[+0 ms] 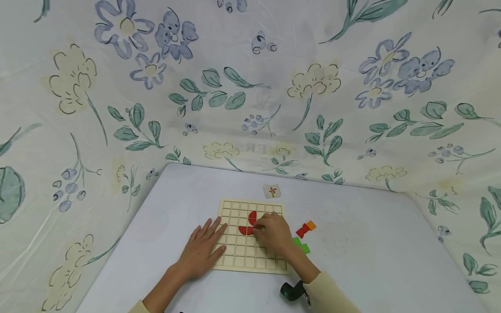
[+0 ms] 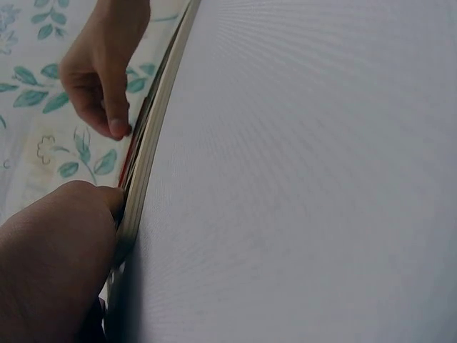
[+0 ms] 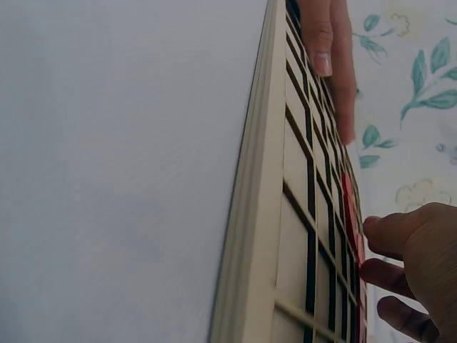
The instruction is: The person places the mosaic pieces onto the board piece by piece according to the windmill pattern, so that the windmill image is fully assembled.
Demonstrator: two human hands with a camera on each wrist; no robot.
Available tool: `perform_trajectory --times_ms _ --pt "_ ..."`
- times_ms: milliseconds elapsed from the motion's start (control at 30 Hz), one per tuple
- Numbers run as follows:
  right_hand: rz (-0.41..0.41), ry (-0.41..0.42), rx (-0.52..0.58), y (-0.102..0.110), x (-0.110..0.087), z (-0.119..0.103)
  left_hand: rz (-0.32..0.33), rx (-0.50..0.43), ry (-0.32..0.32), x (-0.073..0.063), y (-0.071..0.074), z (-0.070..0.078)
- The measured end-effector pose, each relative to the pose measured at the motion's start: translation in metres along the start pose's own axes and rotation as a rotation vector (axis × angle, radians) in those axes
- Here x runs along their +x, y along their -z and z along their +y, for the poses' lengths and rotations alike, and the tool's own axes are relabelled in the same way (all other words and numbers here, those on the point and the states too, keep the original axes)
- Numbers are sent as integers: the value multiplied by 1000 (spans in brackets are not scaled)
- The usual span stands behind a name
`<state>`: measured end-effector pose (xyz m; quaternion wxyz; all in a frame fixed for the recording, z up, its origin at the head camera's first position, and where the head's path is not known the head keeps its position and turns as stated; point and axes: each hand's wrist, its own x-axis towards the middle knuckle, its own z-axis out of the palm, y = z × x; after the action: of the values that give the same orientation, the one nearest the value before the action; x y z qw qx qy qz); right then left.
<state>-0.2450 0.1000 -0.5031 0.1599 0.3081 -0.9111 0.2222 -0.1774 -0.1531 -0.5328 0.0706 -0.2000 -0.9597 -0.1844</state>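
Past a cream cloth sleeve (image 1: 329,292), the half-curled right hand (image 1: 273,231) (maybe holding something, can't tell) could be bumping red curved pieces (image 1: 245,230) on the square pale-wood board (image 1: 250,261) if the spread, empty left hand (image 1: 200,251) is slipping.

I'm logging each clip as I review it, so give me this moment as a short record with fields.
surface: white table
board: pale, with a grid
on board: red pieces near the middle
left hand: rests on the board's left side
right hand: over the board, seems to pinch a red bit
right of board: orange piece, loose reds, green pieces
card: patterned, beyond the board's far edge
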Motion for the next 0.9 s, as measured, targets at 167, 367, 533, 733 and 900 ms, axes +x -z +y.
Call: perform_trajectory --times_ms 167,367,533,733,900 --pt "-26 -68 -8 8 -11 12 0 -9 5 0 1 1" --pt "-35 -151 -22 20 -22 24 -2 -24 4 0 2 2" --pt "-27 -176 -23 32 -30 34 -5 -17 6 0 1 2" --pt "-27 -224 -55 43 -38 48 0 -18 15 1 0 2" --pt "-59 -269 -78 50 -44 60 -1 -12 17 1 0 2"
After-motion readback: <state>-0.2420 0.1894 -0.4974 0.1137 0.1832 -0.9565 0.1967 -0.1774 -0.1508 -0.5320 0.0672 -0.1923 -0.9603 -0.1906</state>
